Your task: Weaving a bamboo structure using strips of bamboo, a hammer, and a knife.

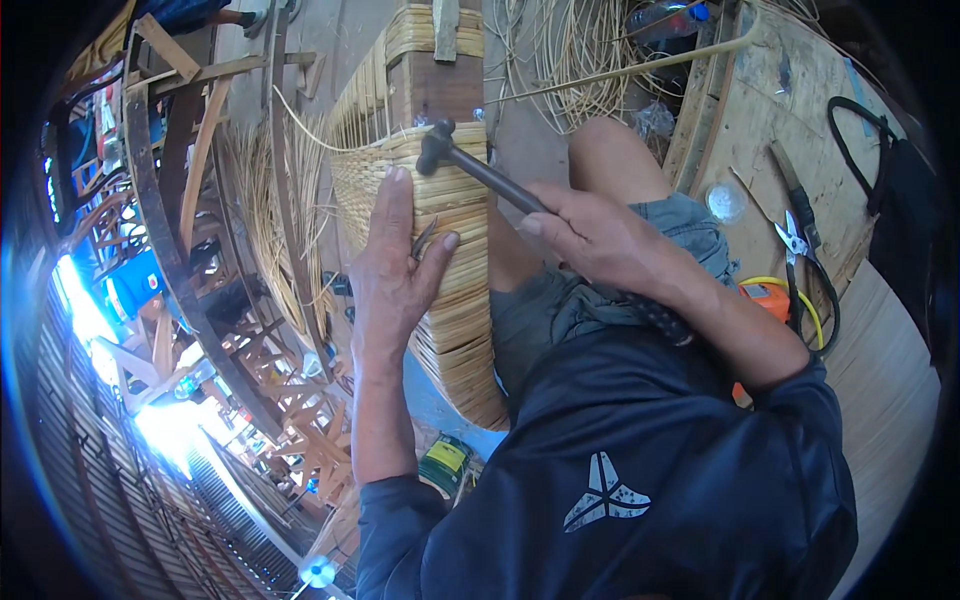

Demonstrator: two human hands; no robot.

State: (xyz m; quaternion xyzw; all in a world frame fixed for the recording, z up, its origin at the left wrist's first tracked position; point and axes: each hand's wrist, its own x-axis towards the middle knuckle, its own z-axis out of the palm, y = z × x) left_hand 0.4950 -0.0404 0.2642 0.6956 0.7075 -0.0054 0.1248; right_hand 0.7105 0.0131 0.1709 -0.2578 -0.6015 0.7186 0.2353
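Note:
A woven rattan piece (pixel 455 300) stands upright in front of me, pale strands wrapped round its dark wooden frame (pixel 447 88). My left hand (pixel 395 265) presses on the weave, index finger extended, with a small pointed metal tool (pixel 424 233) held by the thumb and fingers; its exact kind is unclear. My right hand (pixel 590 235) is closed on the dark handle of a hammer (pixel 482 172), whose head hovers at the weave just right of my left fingertip.
Loose cane (pixel 580 60), a plastic bottle (pixel 665 22) and a wooden board (pixel 760 90) bearing cutters (pixel 792 240) lie to the right. Wooden frames (pixel 200 160) and hanging strands (pixel 270 190) stand left. An orange tool (pixel 765 295) is beside my leg; a green can (pixel 445 465) sits below.

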